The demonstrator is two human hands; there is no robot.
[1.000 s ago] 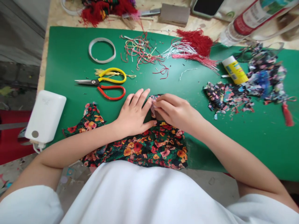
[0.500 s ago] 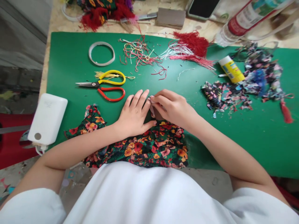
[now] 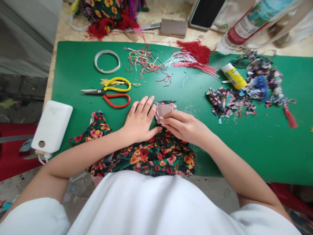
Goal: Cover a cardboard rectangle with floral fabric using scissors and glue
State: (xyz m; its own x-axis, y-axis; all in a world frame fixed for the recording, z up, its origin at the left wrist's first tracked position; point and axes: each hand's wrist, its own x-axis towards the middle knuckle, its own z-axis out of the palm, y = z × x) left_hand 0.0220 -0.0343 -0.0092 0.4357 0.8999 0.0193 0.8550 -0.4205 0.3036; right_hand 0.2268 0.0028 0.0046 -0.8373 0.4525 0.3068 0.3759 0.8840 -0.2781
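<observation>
White power bank [image 3: 52, 125]: at the mat's left edge, just beyond my left forearm, so that elbow should not swing outward.
Scissors [image 3: 99, 91]: blades point left; the red handle sits near my left fingers, so sliding that hand away from me calls for care.
Flowered cloth [image 3: 144, 156]: spread under both my hands, its near side running to the mat's front edge by my shirt. Leaning in could drag it.
Left hand [image 3: 138, 122]: flat, fingers spread, grasping nothing; best kept as a steady weight.
Card [image 3: 163, 111]: the grey-brown piece, on the cloth between my hands, with a pale folded border along its left side.
Right hand [image 3: 184, 124]: fingertips together on that border by the card's lower left corner; I cannot tell whether cloth is pinched between them. I would press snug against the card's edge, in short strokes, without shifting it.
Dark scraps [image 3: 228, 101]: well apart from my right hand, with green mat [image 3: 256, 150] between, room enough for that wrist to turn.
Glue stick [image 3: 234, 76]: lying on its side just beyond the scraps.
</observation>
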